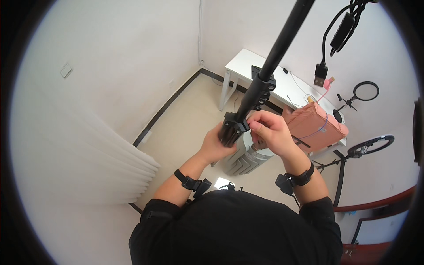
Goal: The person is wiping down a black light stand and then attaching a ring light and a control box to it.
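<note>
A black telescoping tripod stand (251,99) slants from the middle up to the top edge, its folded legs at the lower end. My left hand (213,145) is closed around those legs, just below a black collar. At the collar's right side, my right hand (274,134) is closed in a pinch of thumb and forefinger; any small part between the fingertips is hidden. Clamp levers sit along the pole above my right hand. To the upper right hangs a black cable (344,33) with an inline control and a USB plug.
Beyond my hands, a white desk (243,59) stands by the wall. A pink draped chair (316,126) and a grey suitcase (249,161) are in front of it. Ring lights (373,145) on stands are to the right. A white curtain (110,150) hangs at left.
</note>
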{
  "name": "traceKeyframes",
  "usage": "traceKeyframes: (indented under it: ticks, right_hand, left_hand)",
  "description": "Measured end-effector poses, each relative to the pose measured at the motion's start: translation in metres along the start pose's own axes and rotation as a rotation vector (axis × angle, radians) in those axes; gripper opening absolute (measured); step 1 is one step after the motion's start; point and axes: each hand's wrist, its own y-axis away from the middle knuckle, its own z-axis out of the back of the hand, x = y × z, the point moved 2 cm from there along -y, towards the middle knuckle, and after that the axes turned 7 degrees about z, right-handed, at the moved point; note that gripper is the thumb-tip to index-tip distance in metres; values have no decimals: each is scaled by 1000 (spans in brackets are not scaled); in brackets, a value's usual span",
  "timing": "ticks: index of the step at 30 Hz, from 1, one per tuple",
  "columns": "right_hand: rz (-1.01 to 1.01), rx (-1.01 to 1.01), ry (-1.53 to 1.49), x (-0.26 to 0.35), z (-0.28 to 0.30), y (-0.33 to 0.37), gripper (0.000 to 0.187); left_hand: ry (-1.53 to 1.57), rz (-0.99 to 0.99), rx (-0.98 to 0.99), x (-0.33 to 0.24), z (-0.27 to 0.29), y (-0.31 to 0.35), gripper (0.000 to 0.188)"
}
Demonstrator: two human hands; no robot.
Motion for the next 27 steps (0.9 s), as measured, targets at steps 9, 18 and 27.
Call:
traceKeyframes:
  ticks: [9,18,27]
  right_hand:
    - [-328,-235,-327,4,-8,-4,13]
    - [132,5,163,-17,3,14,20]
    - [-684,-174,-552,-4,-4,-3,27]
  left_hand:
    - [1,16,-6,6,-2,0,36]
    - [55,17,67,12,-3,-1,28]
    - [51,20,43,21,-3,-1,31]
